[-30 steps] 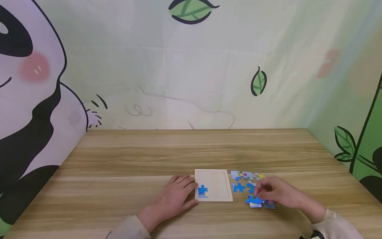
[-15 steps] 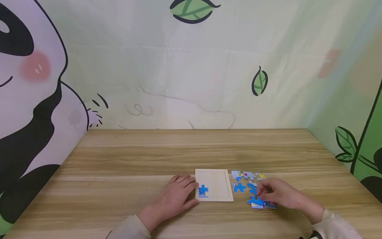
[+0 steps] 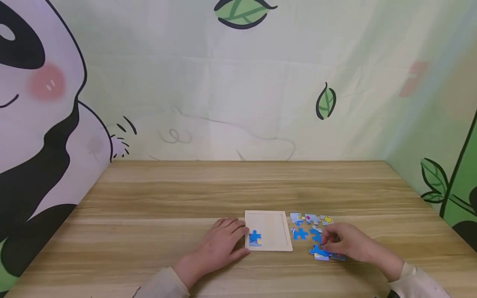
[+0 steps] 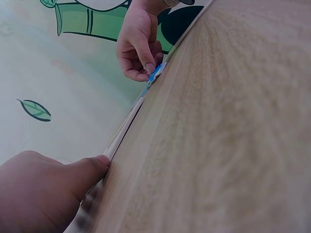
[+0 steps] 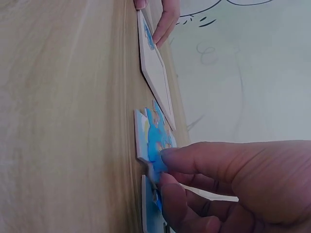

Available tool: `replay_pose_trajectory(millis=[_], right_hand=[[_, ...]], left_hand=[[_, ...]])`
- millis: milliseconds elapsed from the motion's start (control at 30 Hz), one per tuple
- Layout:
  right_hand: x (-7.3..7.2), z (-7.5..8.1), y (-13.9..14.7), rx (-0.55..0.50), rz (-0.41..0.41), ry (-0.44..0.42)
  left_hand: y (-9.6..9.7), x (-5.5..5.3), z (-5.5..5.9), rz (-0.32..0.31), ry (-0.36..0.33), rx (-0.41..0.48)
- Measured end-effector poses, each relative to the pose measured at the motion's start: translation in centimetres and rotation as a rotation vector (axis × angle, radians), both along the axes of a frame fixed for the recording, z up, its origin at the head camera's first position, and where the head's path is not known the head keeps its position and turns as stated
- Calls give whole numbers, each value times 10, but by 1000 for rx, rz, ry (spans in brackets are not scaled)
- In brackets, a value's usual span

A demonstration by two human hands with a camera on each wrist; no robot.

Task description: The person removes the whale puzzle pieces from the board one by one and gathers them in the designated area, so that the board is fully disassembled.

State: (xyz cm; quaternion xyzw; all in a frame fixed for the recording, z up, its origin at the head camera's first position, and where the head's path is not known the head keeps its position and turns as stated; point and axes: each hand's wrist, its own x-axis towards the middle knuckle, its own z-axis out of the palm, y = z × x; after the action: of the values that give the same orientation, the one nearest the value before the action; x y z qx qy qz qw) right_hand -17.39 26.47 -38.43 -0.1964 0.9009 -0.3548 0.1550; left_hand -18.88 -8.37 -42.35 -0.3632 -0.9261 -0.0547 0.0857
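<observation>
My left hand (image 3: 220, 244) lies at the left edge of a shallow wooden puzzle tray (image 3: 273, 231), its index finger on the left rim and its thumb at the near corner. Inside the tray's lower left corner sits one blue puzzle piece (image 3: 255, 238). To the right of the tray, thumb and index finger of my right hand (image 3: 348, 240) pinch a blue puzzle piece (image 5: 156, 143) low over other pieces. That piece overlaps a pale-edged piece (image 3: 321, 257) beneath it. The right palm and fingers hide part of the pile.
Several loose jigsaw pieces lie right of the tray: a blue one (image 3: 299, 234), one with a red swirl (image 3: 311, 218) and one with a yellow sun (image 3: 327, 219). The wooden table (image 3: 223, 190) ends at a printed cloth backdrop (image 3: 238, 82) behind.
The view shifts slightly, so everything appears a little further right. The right hand keeps its pinch over the pieces with barely any motion; the left hand stays at the tray.
</observation>
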Motion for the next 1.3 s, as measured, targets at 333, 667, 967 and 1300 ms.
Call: replay_pose_trajectory(millis=[333, 667, 967, 1300], right_hand=[[-1, 4, -2, 41, 1, 88], [-8, 16, -10, 53, 18, 129], [-16, 29, -20, 33, 45, 182], [-25, 41, -32, 29, 42, 197]], left_hand=[[0, 0, 0, -1, 5, 7], [0, 0, 0, 6, -11, 4], [0, 1, 0, -5, 16, 11], [1, 2, 1, -7, 24, 26]])
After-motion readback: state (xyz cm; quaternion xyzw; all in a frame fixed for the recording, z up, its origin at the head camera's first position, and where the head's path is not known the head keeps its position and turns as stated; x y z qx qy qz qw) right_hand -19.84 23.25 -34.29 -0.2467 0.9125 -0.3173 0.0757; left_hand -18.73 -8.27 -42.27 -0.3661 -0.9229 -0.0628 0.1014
